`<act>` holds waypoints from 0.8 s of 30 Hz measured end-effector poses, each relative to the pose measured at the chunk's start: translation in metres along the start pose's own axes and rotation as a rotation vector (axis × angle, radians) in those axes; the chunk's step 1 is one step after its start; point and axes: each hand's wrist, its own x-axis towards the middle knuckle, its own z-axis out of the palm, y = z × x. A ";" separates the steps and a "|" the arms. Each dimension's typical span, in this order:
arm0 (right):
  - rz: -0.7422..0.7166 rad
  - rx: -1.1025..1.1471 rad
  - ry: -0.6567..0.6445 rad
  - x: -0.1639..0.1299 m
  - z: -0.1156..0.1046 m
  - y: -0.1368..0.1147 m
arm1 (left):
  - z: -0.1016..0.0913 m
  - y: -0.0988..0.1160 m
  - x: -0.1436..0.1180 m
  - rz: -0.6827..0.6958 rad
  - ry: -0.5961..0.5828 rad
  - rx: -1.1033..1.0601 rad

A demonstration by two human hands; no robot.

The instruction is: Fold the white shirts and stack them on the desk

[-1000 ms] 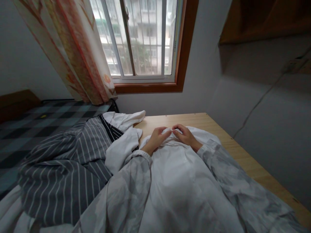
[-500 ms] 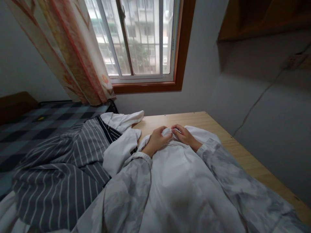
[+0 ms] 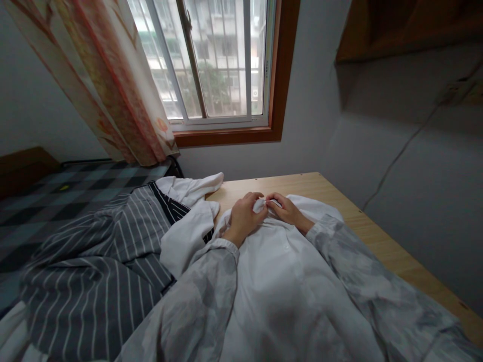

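Shirt (image 3: 287, 281), white, spread on the wooden counter (image 3: 377, 236), far end bunched near the middle of the counter's far half. Left hand (image 3: 243, 217) and right hand (image 3: 285, 210) side by side on that bunched end, fingers curled, each pinching a small fold of the white cloth between thumb and fingertips. Compared with a second ago, left hand's fingers curled a little tighter and lifted slightly off the cloth; right hand in much the same place. Pale patterned sleeves over both forearms. Striped grey garment (image 3: 101, 271) heaped to the left, just beside the shirt, unchanged. Curtain (image 3: 113, 85) hanging left of the window (image 3: 211, 60); whole view shifted slightly leftward.
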 end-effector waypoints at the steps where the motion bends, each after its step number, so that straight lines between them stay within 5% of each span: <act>1: 0.007 0.009 0.005 0.000 0.000 0.000 | -0.001 0.001 0.000 0.006 0.012 0.012; 9: 0.056 0.107 -0.002 -0.001 0.001 -0.001 | -0.001 0.004 0.000 -0.025 0.017 0.020; 24: -0.035 -0.031 0.015 -0.001 0.000 -0.003 | 0.003 -0.006 0.004 -0.183 -0.006 -0.418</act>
